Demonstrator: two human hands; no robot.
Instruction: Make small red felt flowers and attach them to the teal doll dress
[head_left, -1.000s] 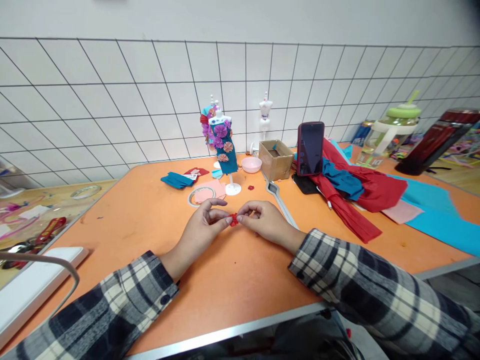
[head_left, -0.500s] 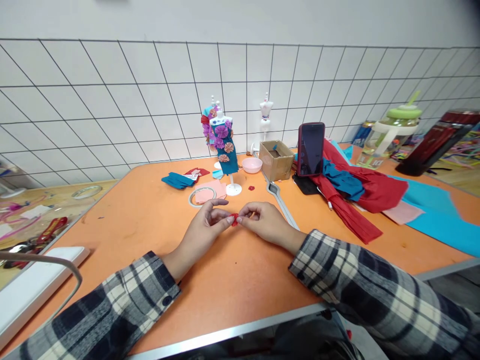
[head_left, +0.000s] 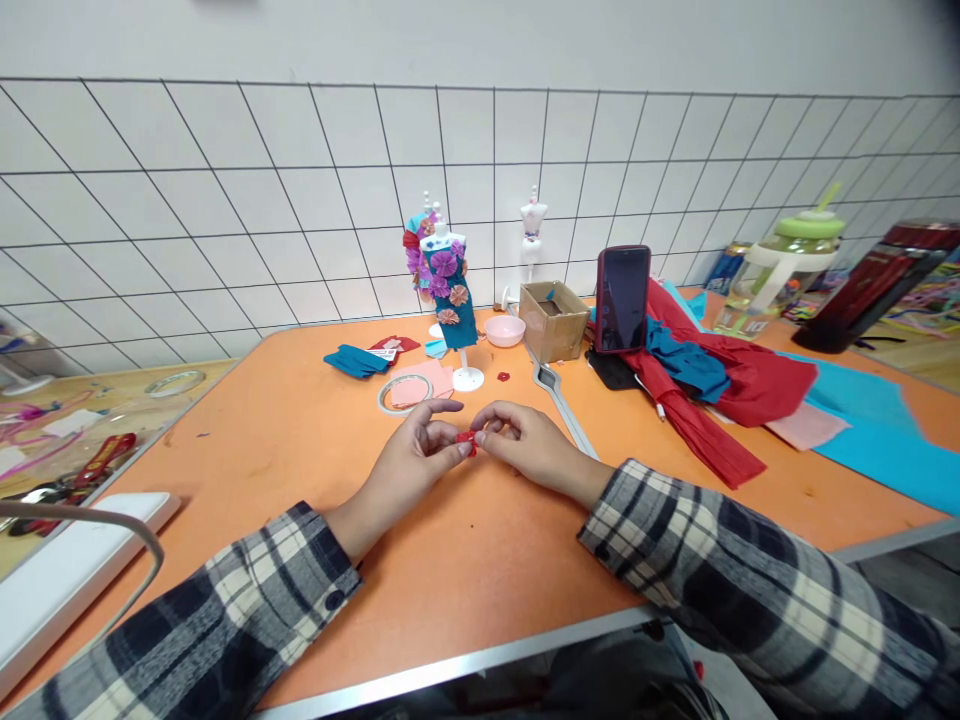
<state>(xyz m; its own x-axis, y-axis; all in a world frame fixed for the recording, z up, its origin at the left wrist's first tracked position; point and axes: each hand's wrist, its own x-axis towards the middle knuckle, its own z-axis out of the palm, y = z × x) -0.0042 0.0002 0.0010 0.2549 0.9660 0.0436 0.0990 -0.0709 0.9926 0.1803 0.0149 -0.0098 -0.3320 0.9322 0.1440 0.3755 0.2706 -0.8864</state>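
Tape (head_left: 381, 396) lies in a ring, partly on pink paper (head_left: 441, 381). Next, I have the left hand (head_left: 405, 455) clamped on a small red piece (head_left: 466, 438), nearer than the dressed mannequin (head_left: 455, 322); the right hand (head_left: 526, 441) pinches its other side. Rightward I see a cardboard box (head_left: 555, 338), phone (head_left: 624, 300) and red material (head_left: 697, 428) on the table (head_left: 300, 450).

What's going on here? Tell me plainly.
A person's left hand and right hand together hold a small, crinkled red piece above the orange tabletop. Beyond them stands a miniature white mannequin in a dark-blue dress with purple and peach rosettes. A small red flower-shaped piece lies beside it on the table, touched by neither hand.
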